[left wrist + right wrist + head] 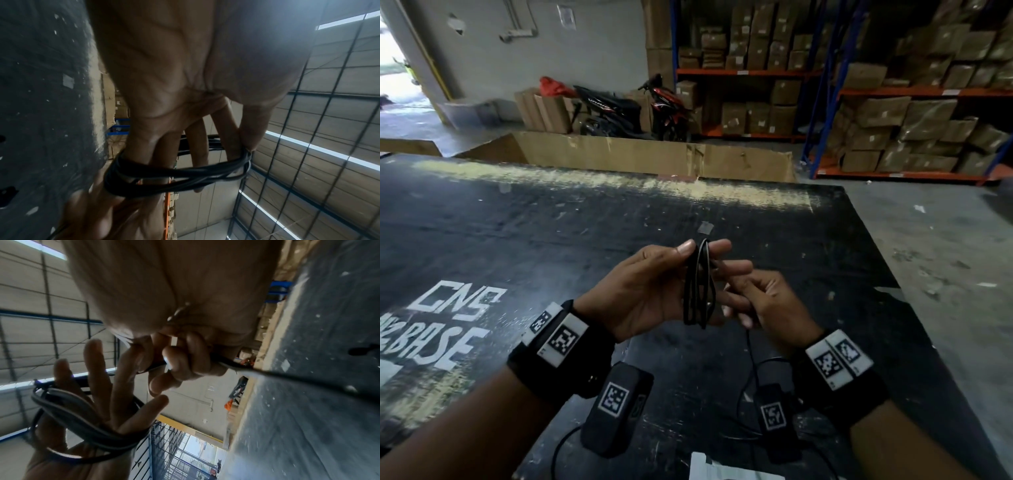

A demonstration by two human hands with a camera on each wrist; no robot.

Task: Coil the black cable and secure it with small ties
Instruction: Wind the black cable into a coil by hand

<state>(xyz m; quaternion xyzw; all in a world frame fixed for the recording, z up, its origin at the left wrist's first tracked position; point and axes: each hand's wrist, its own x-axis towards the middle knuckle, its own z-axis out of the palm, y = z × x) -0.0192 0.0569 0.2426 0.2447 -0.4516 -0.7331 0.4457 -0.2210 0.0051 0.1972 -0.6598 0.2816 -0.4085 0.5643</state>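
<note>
Black cable (698, 291) is sitting as a narrow coil of several loops wound over the left hand (650, 294), held up above the black table (551, 233). Coil's long axis is running roughly away from the person, top end by the left thumb tip (686, 247), bottom end hanging past the heel of the palm. Left fingers are lying straight and spread, loops passing across their base and round the back of them; thumb is pressing the top of the coil against the index finger. In the left wrist view the loops (179, 177) are crossing the fingers (198, 146) sideways.

Right hand (767, 301) is sitting just to the right of the coil, touching the left fingertips, fingers curled and pinching the free strand of the cable. In the right wrist view the strand (287, 376) is leaving that fist (191, 360) and running off toward the table. From under the right hand the loose tail (750, 346) is dropping down and trailing in slack curves on the table nearer the person, between the two wrists.

Both wrists are wearing black bands with white coded tags (563, 337). No ties can be made out; too small or hidden to tell.
</note>
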